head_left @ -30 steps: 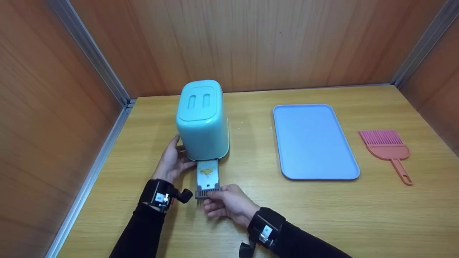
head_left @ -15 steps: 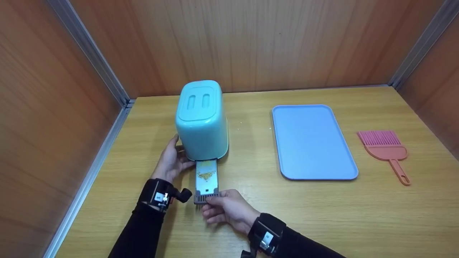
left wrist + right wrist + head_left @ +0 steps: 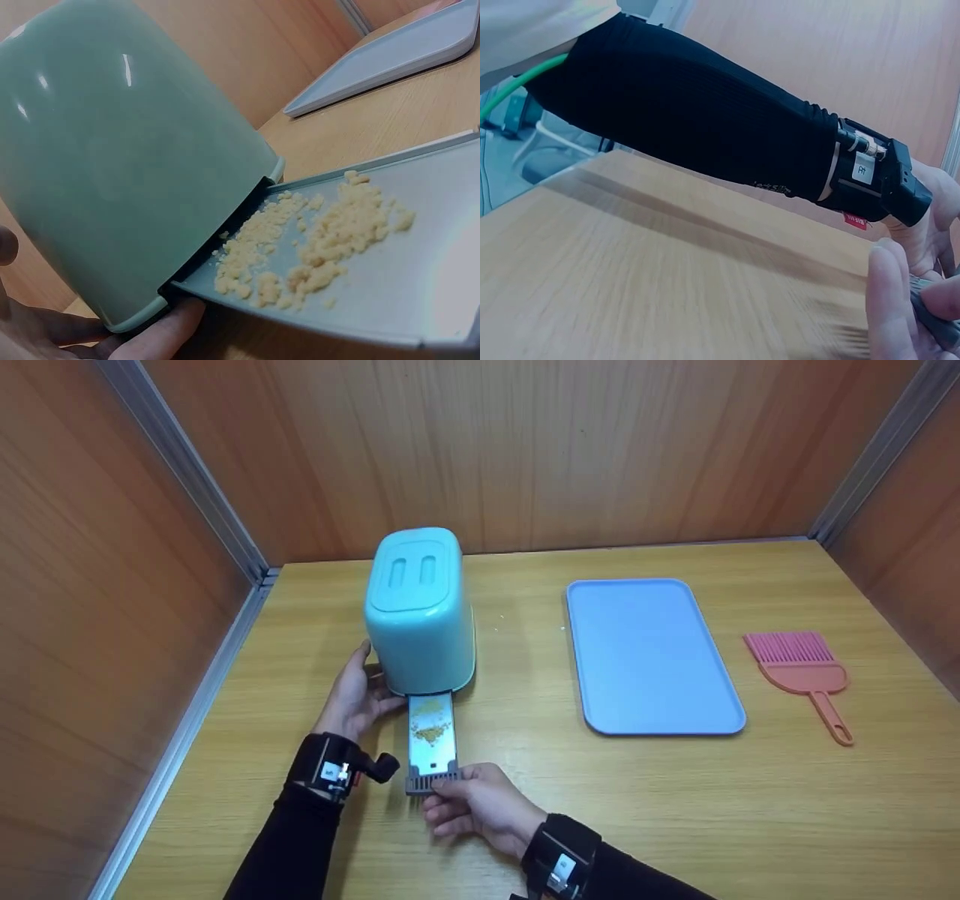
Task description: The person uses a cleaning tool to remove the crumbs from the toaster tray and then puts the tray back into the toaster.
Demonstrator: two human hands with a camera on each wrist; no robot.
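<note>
Yellow crumbs (image 3: 315, 247) are carried in the crumb tray (image 3: 431, 735), partly inside the toaster (image 3: 420, 611). Its grey handle is pinched by the right hand (image 3: 476, 802); the toaster's side is touched by the straight-fingered left hand (image 3: 356, 697).

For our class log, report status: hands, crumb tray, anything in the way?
Left hand braces the toaster. Right hand pinches the crumb tray, partly drawn out, crumbs on it. Nothing in the way.
</note>
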